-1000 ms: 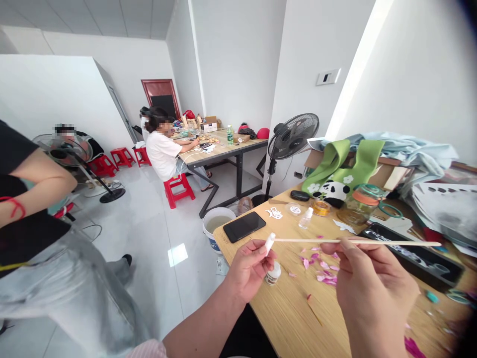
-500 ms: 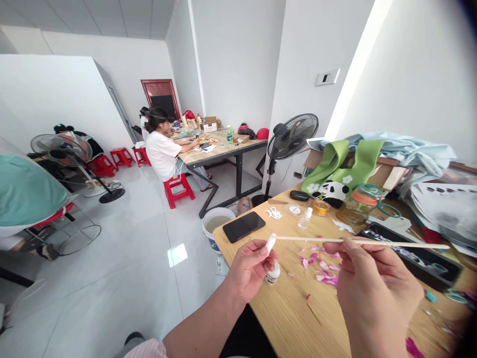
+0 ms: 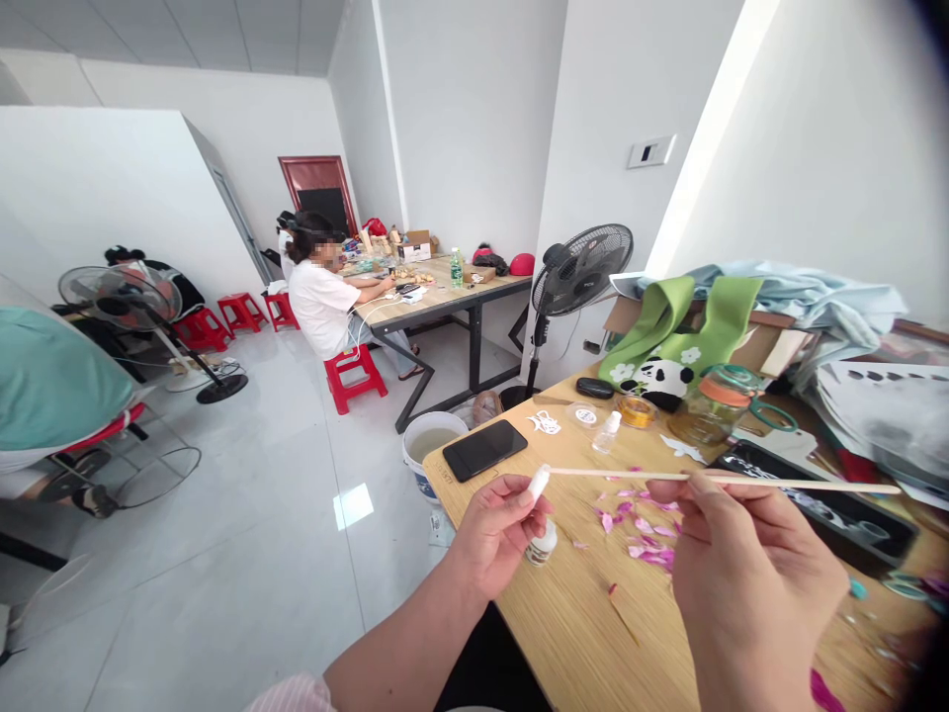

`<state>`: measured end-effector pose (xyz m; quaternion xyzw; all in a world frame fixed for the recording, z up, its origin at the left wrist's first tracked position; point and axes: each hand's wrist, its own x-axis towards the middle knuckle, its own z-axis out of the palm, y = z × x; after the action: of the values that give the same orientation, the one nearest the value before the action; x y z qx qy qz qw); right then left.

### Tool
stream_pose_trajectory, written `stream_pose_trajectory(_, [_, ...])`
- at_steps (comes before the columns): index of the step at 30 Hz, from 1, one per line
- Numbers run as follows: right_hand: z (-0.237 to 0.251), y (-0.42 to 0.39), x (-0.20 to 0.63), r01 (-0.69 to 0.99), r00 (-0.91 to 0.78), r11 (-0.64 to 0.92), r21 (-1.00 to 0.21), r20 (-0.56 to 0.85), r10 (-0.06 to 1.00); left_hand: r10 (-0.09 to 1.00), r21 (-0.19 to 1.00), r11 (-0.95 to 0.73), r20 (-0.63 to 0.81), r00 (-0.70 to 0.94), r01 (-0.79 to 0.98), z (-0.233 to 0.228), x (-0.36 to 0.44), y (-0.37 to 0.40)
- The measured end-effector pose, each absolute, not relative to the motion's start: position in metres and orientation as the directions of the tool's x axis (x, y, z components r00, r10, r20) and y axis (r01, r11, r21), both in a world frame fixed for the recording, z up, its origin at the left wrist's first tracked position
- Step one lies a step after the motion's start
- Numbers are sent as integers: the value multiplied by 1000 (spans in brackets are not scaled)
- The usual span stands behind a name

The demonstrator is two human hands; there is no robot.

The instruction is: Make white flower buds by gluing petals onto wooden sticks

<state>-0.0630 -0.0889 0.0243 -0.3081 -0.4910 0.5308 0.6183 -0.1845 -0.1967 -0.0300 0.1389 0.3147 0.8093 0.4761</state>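
In the head view, my left hand [image 3: 498, 534] is closed, pinching a small white tube-shaped piece [image 3: 540, 483] between thumb and fingers. My right hand [image 3: 748, 564] grips a thin, pale wooden stick [image 3: 623, 475] near its middle. The stick lies almost level, its left end right at the white piece; whether they touch I cannot tell. Just below my left fingers stands a small white bottle [image 3: 542, 546] with a label, partly hidden by the hand. Pink petals [image 3: 647, 539] lie scattered on the wooden table between my hands.
A black phone [image 3: 485, 451], a small clear bottle [image 3: 607, 433], a glass jar [image 3: 713, 403] and a long black tray [image 3: 822, 504] lie on the table. Behind are a green panda bag [image 3: 659, 346] and a standing fan [image 3: 582, 272]. A bucket [image 3: 430, 440] stands by the left edge; a co-worker [image 3: 322, 297] sits beyond.
My right hand has shifted very slightly to the right with the stick. My left hand and the white piece look the same.
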Motion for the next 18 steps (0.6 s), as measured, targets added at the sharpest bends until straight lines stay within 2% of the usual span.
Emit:
stream_pose_trajectory(4, [30,-90,-65,-461,-56,164,-872,213,975,861,641,-348,-71,-504,-684,-31,-185,-197])
stream_pose_trajectory(18, [28,-84,-66,-482,-92,85,-872,147,985,866,649,-347,-56,-496,-678,-30,-185,-198])
